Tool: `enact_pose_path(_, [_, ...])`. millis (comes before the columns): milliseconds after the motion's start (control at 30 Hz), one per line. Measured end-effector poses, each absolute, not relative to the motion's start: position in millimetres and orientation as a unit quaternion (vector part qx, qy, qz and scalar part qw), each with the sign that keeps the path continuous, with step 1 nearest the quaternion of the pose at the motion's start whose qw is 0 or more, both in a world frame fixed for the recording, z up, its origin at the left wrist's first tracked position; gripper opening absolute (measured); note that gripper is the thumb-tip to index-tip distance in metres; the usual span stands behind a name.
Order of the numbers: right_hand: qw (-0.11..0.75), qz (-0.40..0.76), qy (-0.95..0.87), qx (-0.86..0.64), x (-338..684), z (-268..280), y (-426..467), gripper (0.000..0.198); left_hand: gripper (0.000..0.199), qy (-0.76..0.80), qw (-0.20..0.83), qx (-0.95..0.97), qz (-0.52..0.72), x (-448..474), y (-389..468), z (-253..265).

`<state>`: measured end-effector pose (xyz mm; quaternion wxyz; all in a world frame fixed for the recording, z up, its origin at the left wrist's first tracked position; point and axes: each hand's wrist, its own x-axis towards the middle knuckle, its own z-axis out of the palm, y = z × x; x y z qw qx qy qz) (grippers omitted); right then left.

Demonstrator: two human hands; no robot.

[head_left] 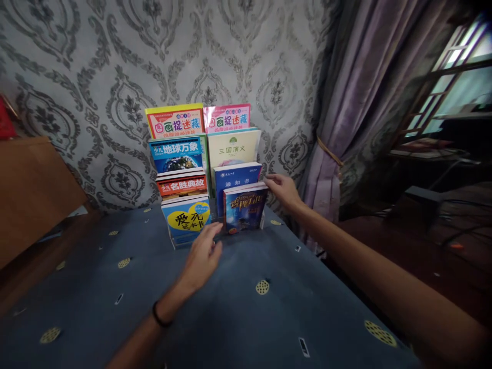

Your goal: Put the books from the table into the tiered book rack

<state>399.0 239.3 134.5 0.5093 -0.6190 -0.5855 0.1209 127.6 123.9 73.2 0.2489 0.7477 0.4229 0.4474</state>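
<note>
Several books stand upright in two tiered columns on the cloth-covered table. My left hand [202, 259], a dark band at its wrist, is open with fingers stretched out. Its fingertips are between a blue book with a yellow heart [188, 219] and a dark blue illustrated book [244, 209], at the front of the right column. At that dark blue book's upper right corner is my right hand [283, 190], fingers extended and seemingly touching the edge. Behind stand a blue book [235, 177] and a pale cream book [233, 148]. The stand under the books is mostly hidden.
The left column also has a red-covered book [182, 185], a blue earth book [178, 155] and a yellow-edged book [175, 120]. A pink book [226, 117] tops the right column. Patterned wallpaper [209, 66] rises behind; a tied purple curtain [338, 113] hangs right. A wooden cabinet [36, 189] stands left.
</note>
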Motion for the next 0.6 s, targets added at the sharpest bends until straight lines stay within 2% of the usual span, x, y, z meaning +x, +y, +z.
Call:
enact_pose_path(100, [0.59, 0.039, -0.585, -0.555, 375.4, 138.1, 211.0, 0.031, 0.029, 0.455, 0.162, 0.73, 0.484, 86.7, 126.8, 98.4])
enact_pose_path(200, [0.554, 0.07, -0.694, -0.454, 333.7, 143.8, 188.8, 0.027, 0.027, 0.488, 0.062, 0.672, 0.554, 50.6, 151.1, 126.5])
enact_pose_path(300, [0.494, 0.12, -0.773, -0.379, 289.7, 151.8, 189.4, 0.035, 0.035, 0.513, 0.002, 0.619, 0.595, 24.4, 185.7, 143.0])
enact_pose_path(433, [0.463, 0.17, -0.772, -0.401, 249.2, 160.5, 216.5, 0.044, 0.046, 0.552, 0.049, 0.608, 0.568, 11.3, 223.5, 145.3])
enact_pose_path(600, [0.42, 0.153, -0.743, -0.498, 227.5, 160.4, 235.8, 0.034, 0.036, 0.558, 0.066, 0.643, 0.52, 24.9, 233.8, 138.6])
